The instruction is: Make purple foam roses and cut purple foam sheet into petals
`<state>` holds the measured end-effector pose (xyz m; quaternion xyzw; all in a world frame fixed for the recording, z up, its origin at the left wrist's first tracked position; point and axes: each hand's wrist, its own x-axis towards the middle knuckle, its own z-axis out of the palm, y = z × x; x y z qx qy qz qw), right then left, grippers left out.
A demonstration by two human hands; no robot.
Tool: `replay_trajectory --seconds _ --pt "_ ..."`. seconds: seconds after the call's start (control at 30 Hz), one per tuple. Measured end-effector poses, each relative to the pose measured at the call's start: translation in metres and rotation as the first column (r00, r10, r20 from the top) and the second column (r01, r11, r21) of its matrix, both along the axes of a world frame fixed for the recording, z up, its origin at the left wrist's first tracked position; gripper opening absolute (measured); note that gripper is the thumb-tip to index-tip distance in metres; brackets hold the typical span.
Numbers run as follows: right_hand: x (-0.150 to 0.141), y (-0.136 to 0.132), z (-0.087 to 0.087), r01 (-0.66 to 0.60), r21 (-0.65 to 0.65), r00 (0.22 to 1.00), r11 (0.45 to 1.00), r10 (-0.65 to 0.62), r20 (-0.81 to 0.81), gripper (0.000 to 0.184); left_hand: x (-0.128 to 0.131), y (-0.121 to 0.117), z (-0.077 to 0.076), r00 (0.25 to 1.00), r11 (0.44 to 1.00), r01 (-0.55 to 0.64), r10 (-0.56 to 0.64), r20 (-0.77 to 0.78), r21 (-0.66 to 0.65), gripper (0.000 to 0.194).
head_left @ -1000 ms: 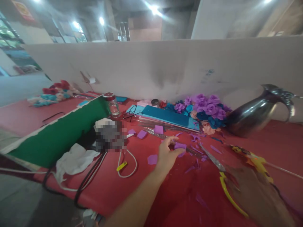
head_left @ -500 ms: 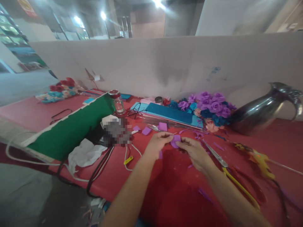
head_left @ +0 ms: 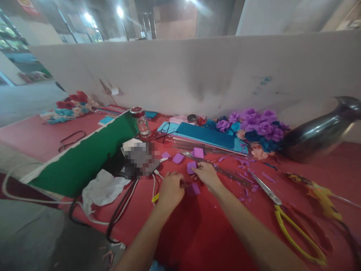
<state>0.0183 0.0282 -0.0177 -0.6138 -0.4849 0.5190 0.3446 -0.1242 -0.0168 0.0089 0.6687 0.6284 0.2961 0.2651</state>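
My right hand point(head_left: 208, 175) is closed at the fingertips on the edge of a small purple paper square point(head_left: 191, 168), just above the red tabletop. To its left, my left hand point(head_left: 172, 188) has its fingers curled inward; their tips are dark and blurred, so anything between them is hidden. A second purple paper piece point(head_left: 193, 189) lies on the table between the two hands. Beyond them are several more purple squares, such as one point(head_left: 198, 153) near the thin wires and another point(head_left: 178, 158) farther left.
Yellow-handled scissors point(head_left: 278, 205) and a yellow glue gun point(head_left: 321, 195) lie at right, among purple scraps. Behind are blue sheets point(head_left: 207, 134), paper flowers point(head_left: 262, 124) and a metal pitcher point(head_left: 313, 131). A glass jar point(head_left: 143, 126), green box point(head_left: 84, 160), crumpled tissue point(head_left: 103, 188) and cables stand left.
Both hands were together on a purple paper piece. They have moved left and apart; the right hand has a purple square at its fingertips. The view has shifted slightly.
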Motion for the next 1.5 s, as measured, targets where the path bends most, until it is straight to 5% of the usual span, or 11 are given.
replay_trajectory --seconds 0.13,0.37,0.5,0.6,0.73,0.87,1.13,1.37,1.5 --pt "-0.003 0.001 0.0 -0.001 0.048 0.993 0.999 -0.004 0.117 0.016 -0.011 0.017 0.013 0.992 0.991 -0.123 0.123 0.008 0.046 0.015" --pt "0.009 -0.007 0.018 -0.065 0.176 0.925 0.982 -0.006 0.38 0.033 0.014 0.001 0.0 0.997 1.0 0.016 -0.018 0.079 0.026 0.025" --pt "0.017 -0.019 0.03 -0.175 0.209 0.769 0.962 0.002 0.639 0.027 0.006 0.001 -0.005 0.997 0.998 0.046 -0.044 -0.066 0.032 0.022" --pt "0.021 -0.029 0.03 -0.268 0.275 0.663 0.923 -0.03 0.748 0.026 -0.01 0.022 0.001 0.984 0.997 -0.018 0.032 -0.177 0.078 0.016" --pt "0.021 -0.033 0.023 -0.331 0.364 0.667 0.871 -0.057 0.743 0.025 -0.025 0.063 0.005 0.91 0.973 -0.212 0.232 -0.344 0.094 0.017" --pt "0.018 -0.031 0.016 -0.37 0.385 0.661 0.845 -0.052 0.749 0.025 -0.025 0.082 -0.004 0.851 0.954 -0.276 0.298 -0.431 0.115 0.019" --pt "0.015 -0.029 0.006 -0.38 0.401 0.647 0.833 -0.071 0.759 0.022 -0.026 0.078 -0.013 0.873 0.965 -0.1 0.201 -0.444 0.241 0.017" --pt "0.015 -0.029 0.002 -0.394 0.423 0.643 0.816 -0.085 0.761 0.022 -0.019 0.068 -0.005 0.868 0.984 0.121 -0.04 -0.496 0.134 0.021" --pt "0.013 -0.029 0.001 -0.411 0.433 0.622 0.802 -0.101 0.777 0.022 -0.014 0.057 -0.002 0.843 0.985 0.134 -0.055 -0.535 0.111 0.019"
